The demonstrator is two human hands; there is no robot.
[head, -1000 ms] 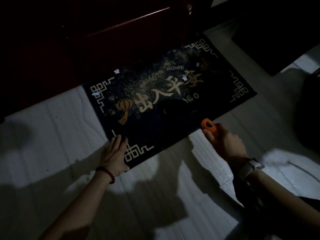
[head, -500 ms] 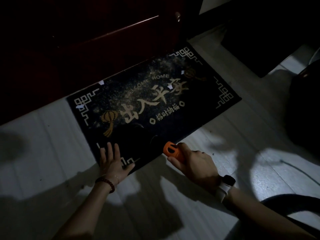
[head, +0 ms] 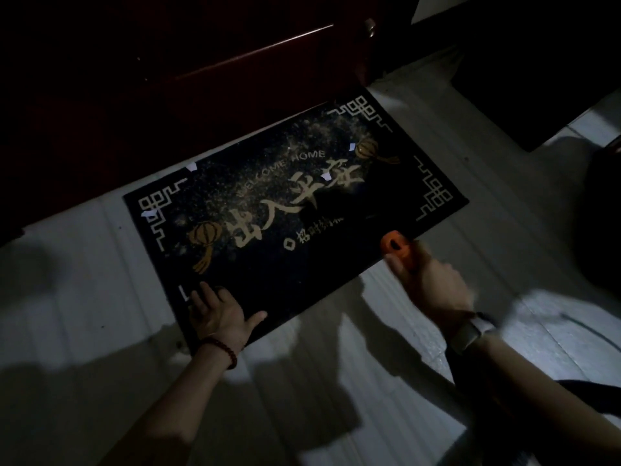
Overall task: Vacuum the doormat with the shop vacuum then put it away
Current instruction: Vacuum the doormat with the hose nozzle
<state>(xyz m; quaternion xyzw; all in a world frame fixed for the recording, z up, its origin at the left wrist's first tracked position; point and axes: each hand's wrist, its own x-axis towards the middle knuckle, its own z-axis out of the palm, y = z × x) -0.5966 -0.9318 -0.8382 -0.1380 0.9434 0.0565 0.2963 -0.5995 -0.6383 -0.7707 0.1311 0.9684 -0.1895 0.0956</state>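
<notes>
A black doormat (head: pixel 289 264) with gold lettering, lanterns and corner patterns lies on the pale floor in front of a dark red door. Fine dust and a few white paper scraps (head: pixel 325 176) are scattered over it. My left hand (head: pixel 220 314) lies flat with spread fingers on the mat's near left corner. My right hand (head: pixel 426 280) grips an orange vacuum handle (head: pixel 395 245) at the mat's near edge; the nozzle beyond it is lost in the dark. A black hose (head: pixel 578 386) curves behind my right forearm.
The dark red door (head: pixel 201 79) runs along the mat's far edge. A dark bulky object (head: pixel 605 213) stands at the right edge of view, and another dark shape (head: pixel 537 79) at the upper right. Pale floor tiles (head: pixel 84 297) surround the mat.
My right hand with the orange handle swept left along the mat's near edge, then back to the right. My left hand stayed pressed on the near left corner. The view shifted slightly.
</notes>
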